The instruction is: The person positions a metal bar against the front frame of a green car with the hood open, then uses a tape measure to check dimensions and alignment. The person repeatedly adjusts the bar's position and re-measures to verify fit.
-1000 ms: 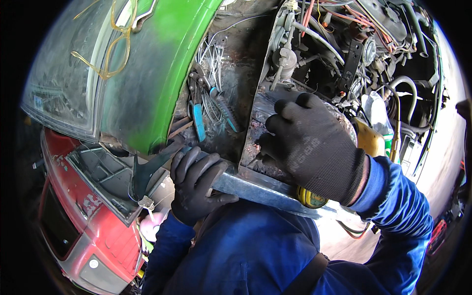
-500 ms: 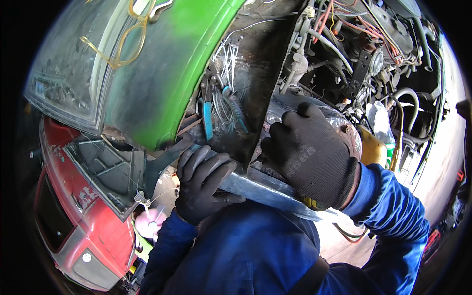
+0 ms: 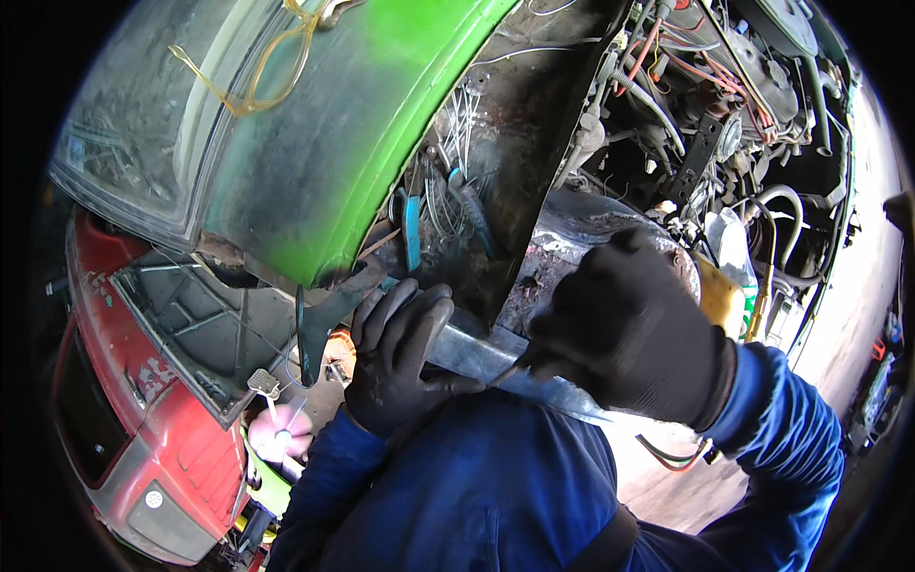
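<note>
My left hand (image 3: 398, 353), in a dark knit glove, lies with its fingers over the left end of a bent strip of bare sheet metal (image 3: 472, 353), its thumb along the near side. The strip runs along the near edge of the car's engine bay, right in front of my body. Over its right part my right hand (image 3: 624, 338), gloved too, is curled closed and slightly blurred. A thin brownish tip (image 3: 507, 375) shows by its fingers, touching or just above the strip. What that tip belongs to is hidden in the glove.
Blue-handled pliers (image 3: 412, 234), another blue-handled tool (image 3: 472, 212) and loose wire (image 3: 443, 205) lie in the dark recess ahead. Yellow-framed glasses (image 3: 276, 71) rest by the windscreen on the green bodywork (image 3: 381, 153). Engine hoses (image 3: 724, 76) fill the right; a red vehicle (image 3: 181, 419) stands left.
My right hand has shifted slightly right and nearer to me and turned; the thin tip now shows by its fingers. The yellow object under its wrist is out of sight. My left hand keeps its place.
</note>
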`<state>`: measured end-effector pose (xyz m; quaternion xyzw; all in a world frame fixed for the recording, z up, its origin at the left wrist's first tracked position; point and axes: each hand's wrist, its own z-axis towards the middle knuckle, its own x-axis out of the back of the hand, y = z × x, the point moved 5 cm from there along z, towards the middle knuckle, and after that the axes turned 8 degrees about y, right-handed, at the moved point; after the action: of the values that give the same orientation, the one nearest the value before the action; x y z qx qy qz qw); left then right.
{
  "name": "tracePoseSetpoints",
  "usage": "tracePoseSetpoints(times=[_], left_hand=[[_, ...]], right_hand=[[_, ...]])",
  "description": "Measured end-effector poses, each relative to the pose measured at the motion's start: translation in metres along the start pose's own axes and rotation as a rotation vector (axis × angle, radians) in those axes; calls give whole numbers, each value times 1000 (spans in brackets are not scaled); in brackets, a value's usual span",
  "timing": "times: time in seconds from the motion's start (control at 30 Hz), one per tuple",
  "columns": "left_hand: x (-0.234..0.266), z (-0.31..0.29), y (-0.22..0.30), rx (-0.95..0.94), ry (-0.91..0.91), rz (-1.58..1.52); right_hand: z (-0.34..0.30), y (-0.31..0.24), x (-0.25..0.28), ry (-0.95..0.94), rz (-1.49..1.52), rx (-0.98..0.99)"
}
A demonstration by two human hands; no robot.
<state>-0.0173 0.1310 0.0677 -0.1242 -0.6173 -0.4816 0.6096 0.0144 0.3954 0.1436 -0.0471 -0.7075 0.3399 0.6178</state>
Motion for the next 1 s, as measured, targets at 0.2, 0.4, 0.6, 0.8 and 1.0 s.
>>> tracePoseSetpoints(times=[0.2,0.4,0.6,0.8,1.0], left_hand=[[1,0,1,-50,-7,11],[2,1,0,-64,-8,10],[2,0,0,-63,-7,-8],[-1,-1,0,-62,24,-11],[-1,-2,-1,-45,7,-18]], right_hand=[[6,19,-12,175,-196,-62],[13,14,-27,153,-226,-45],[15,6,-29,129,-289,-36],[7,-7,-11,182,-140,-13],[8,-7,29,103,-221,-58]])
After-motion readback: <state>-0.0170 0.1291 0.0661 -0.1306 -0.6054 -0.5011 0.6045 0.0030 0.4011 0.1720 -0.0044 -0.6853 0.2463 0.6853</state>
